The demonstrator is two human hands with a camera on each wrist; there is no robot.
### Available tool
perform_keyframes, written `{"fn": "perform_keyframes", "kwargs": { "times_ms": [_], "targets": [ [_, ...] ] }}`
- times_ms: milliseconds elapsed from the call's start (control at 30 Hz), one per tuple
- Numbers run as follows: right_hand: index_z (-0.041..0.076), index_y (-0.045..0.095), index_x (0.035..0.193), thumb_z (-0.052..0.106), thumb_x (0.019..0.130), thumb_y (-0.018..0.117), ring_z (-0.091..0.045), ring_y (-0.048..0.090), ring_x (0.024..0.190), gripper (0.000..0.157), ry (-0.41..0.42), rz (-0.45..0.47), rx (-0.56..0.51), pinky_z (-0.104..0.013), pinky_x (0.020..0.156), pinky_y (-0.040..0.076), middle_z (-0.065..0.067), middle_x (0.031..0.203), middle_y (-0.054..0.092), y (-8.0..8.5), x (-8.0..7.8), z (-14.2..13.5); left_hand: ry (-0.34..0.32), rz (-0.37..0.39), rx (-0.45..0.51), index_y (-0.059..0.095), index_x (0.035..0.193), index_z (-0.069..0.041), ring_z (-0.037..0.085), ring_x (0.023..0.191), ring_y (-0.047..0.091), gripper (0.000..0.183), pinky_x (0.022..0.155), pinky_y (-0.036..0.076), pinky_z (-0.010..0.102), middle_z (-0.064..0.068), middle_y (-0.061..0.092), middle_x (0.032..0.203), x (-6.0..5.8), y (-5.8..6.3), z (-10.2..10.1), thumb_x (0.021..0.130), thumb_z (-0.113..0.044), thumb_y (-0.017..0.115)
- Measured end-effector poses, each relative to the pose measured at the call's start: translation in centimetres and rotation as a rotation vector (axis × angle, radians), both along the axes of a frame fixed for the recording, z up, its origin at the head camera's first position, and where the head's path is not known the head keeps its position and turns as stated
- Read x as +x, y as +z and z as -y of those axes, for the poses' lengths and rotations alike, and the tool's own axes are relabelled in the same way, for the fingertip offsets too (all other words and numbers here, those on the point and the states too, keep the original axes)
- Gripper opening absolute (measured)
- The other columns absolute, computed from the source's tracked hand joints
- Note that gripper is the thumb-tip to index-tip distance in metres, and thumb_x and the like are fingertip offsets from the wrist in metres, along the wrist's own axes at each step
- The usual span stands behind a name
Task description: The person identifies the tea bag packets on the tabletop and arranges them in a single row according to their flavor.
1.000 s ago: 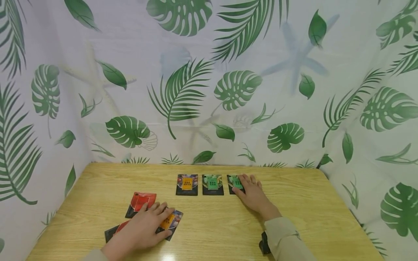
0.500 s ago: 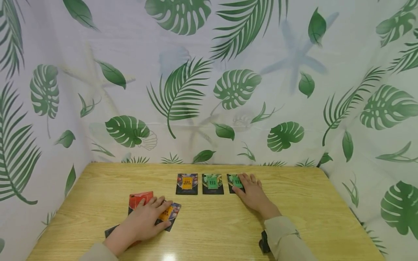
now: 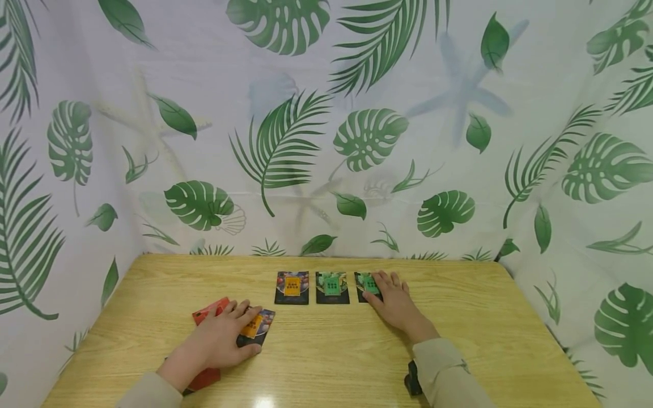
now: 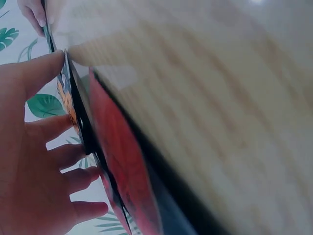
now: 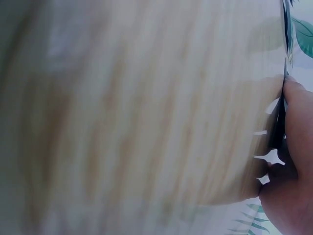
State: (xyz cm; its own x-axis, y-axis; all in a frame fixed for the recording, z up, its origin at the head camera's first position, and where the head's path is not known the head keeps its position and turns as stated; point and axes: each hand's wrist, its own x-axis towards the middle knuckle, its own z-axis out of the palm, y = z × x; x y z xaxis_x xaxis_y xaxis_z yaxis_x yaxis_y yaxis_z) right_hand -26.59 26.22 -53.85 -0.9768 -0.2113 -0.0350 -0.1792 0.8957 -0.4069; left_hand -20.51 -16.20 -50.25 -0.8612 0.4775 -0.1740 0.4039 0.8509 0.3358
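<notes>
In the head view my left hand (image 3: 216,339) rests with spread fingers on a dark flat packet with an orange label (image 3: 251,327). A red-and-black packet (image 3: 211,307) pokes out beyond those fingers, and another red packet (image 3: 205,378) lies partly hidden below the wrist. The left wrist view shows the thumb and fingers (image 4: 83,177) touching packet faces, with a red packet (image 4: 120,152) nearer the camera. My right hand (image 3: 397,301) rests on the rightmost green-labelled packet (image 3: 363,293) of a row, covering its right side.
Left of that packet, a second green-labelled packet (image 3: 333,288) and an orange-labelled one (image 3: 292,288) lie evenly spaced on the wooden table (image 3: 326,351). A small black object (image 3: 412,379) sits beside the right sleeve. Leaf-patterned cloth (image 3: 306,141) walls the table's back and sides.
My left hand has slid away from me and slightly left, carrying the orange-labelled packet along. The far red packet has turned and shifted left. My right hand has stayed still.
</notes>
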Motion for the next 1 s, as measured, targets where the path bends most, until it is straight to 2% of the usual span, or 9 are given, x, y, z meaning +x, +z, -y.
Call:
{"fn": "perform_keyframes", "kwargs": {
  "times_ms": [300, 467, 667, 1000],
  "targets": [
    [0.000, 0.033, 0.164, 0.044, 0.111, 0.050, -0.056, 0.010, 0.159, 0.070, 0.003, -0.002, 0.000, -0.076, 0.125, 0.008, -0.029, 0.171, 0.026, 0.1, 0.1, 0.0, 0.010, 0.023, 0.018, 0.044, 0.162, -0.017, 0.052, 0.154, 0.035, 0.077, 0.120, 0.019, 0.080, 0.023, 0.041, 0.166, 0.0, 0.5, 0.4, 0.095, -0.045, 0.070],
    [0.001, 0.033, 0.164, 0.044, 0.111, 0.050, -0.056, 0.010, 0.159, 0.070, -0.003, -0.002, -0.001, -0.077, 0.125, 0.008, -0.029, 0.171, 0.026, 0.1, 0.1, 0.0, 0.018, 0.009, 0.030, 0.044, 0.162, -0.014, 0.053, 0.154, 0.033, 0.079, 0.119, 0.018, 0.081, 0.025, 0.040, 0.166, -0.3, 0.3, 0.9, 0.096, -0.050, 0.071],
    [0.001, 0.033, 0.164, 0.045, 0.111, 0.050, -0.056, 0.010, 0.159, 0.070, -0.010, -0.002, -0.002, -0.076, 0.125, 0.008, -0.029, 0.171, 0.026, -0.2, 0.1, -0.1, 0.035, -0.022, 0.017, 0.045, 0.161, -0.012, 0.052, 0.153, 0.037, 0.081, 0.117, 0.019, 0.082, 0.026, 0.042, 0.164, -0.8, -0.1, 1.2, 0.097, -0.053, 0.070],
    [0.001, 0.031, 0.165, 0.046, 0.111, 0.049, -0.055, 0.008, 0.160, 0.072, -0.008, 0.007, -0.017, -0.076, 0.125, 0.006, -0.028, 0.172, 0.024, 0.0, 0.2, 0.0, 0.044, -0.075, 0.007, 0.047, 0.160, -0.008, 0.051, 0.150, 0.041, 0.077, 0.114, 0.025, 0.083, 0.028, 0.045, 0.161, -1.3, 0.1, 1.1, 0.099, -0.049, 0.071]
  ]
}}
